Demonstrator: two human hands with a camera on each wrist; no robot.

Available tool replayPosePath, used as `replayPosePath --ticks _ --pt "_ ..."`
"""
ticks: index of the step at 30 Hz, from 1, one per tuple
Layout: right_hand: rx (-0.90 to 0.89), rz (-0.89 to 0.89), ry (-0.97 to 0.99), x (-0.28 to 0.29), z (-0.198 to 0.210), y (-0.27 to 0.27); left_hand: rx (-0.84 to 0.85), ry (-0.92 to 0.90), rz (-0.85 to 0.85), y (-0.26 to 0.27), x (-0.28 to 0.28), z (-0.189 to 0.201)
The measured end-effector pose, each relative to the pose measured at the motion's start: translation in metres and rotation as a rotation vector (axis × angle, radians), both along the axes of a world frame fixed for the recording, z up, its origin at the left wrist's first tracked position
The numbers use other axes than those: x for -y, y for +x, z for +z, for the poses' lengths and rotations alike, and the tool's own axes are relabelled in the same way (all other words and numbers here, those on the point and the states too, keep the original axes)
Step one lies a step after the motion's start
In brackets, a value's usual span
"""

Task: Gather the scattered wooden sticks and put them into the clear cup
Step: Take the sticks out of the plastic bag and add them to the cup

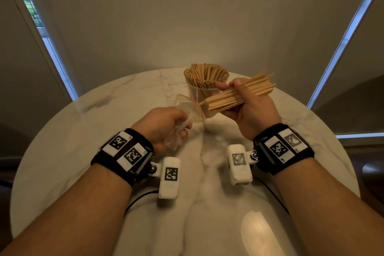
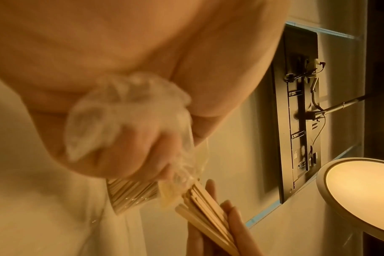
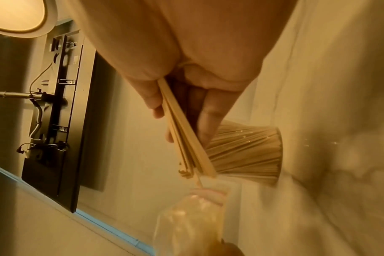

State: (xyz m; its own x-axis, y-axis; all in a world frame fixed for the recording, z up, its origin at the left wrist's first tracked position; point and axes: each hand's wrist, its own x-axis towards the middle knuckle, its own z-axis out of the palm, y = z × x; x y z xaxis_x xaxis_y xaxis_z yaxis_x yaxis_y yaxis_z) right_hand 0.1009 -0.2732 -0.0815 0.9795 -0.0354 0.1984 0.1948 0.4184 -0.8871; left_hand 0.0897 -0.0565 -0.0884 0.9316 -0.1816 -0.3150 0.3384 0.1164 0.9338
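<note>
A clear cup (image 1: 204,87) packed with upright wooden sticks stands at the far middle of the round marble table (image 1: 83,131). My right hand (image 1: 249,106) grips a bundle of wooden sticks (image 1: 239,95), held level just in front of and right of the cup; the bundle (image 3: 186,143) shows in the right wrist view with the cup (image 3: 248,152) behind it. My left hand (image 1: 164,127) clutches a crumpled clear plastic bag (image 1: 187,114) whose mouth still reaches the bundle's near end. In the left wrist view the bag (image 2: 125,117) is bunched in the fingers above the sticks (image 2: 206,213).
White wrist cameras (image 1: 169,176) hang under both wrists above the table. A wall stands close behind the table, with window strips at the left and right. A round lamp (image 2: 362,194) glows overhead in the wrist views.
</note>
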Motion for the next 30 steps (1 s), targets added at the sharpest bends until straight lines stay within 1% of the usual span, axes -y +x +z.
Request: replayPosePath --ticks 3,4,6,9,12,14,16,17,20,22,23,24,26,28,30 --pt "0.028 -0.048 0.073 0.004 0.003 -0.001 0.0 0.0 0.028 0.003 0.001 -0.003" --pt "0.033 -0.054 0.092 0.004 0.004 -0.002 0.015 0.028 0.027 0.005 -0.001 -0.004" --pt "0.046 -0.051 0.119 0.003 0.006 -0.005 0.08 0.09 0.042 0.008 -0.004 -0.006" --pt "0.085 -0.065 0.134 0.001 0.01 -0.011 0.221 0.199 0.135 0.011 -0.006 -0.007" --pt "0.1 -0.08 0.102 0.001 0.016 -0.016 0.28 0.189 0.238 0.012 -0.003 -0.003" --pt "0.112 -0.049 0.071 -0.003 0.018 -0.019 0.265 0.111 0.266 0.01 0.0 0.001" --pt "0.146 -0.017 -0.008 -0.011 0.016 -0.021 0.248 0.015 0.216 0.007 0.003 0.004" --pt "0.168 -0.002 -0.06 -0.015 0.015 -0.022 0.229 -0.057 0.162 0.005 0.006 0.005" --pt "0.207 0.079 -0.14 -0.023 0.011 -0.022 0.106 -0.308 -0.067 -0.002 0.011 0.008" --pt "0.197 0.141 -0.198 -0.027 0.005 -0.019 0.053 -0.396 -0.203 -0.005 0.012 0.008" --pt "0.177 0.166 -0.237 -0.029 0.003 -0.018 0.041 -0.423 -0.243 -0.006 0.013 0.008" --pt "0.156 0.187 -0.26 -0.031 0.0 -0.018 0.029 -0.435 -0.257 -0.007 0.014 0.009" --pt "0.146 0.232 -0.222 -0.034 -0.002 -0.017 0.0 -0.436 -0.239 -0.008 0.015 0.009" --pt "0.171 0.253 -0.147 -0.034 -0.002 -0.016 -0.022 -0.446 -0.21 -0.006 0.013 0.008" --pt "0.199 0.283 -0.16 -0.034 -0.002 -0.014 -0.014 -0.494 -0.218 -0.006 0.012 0.009"
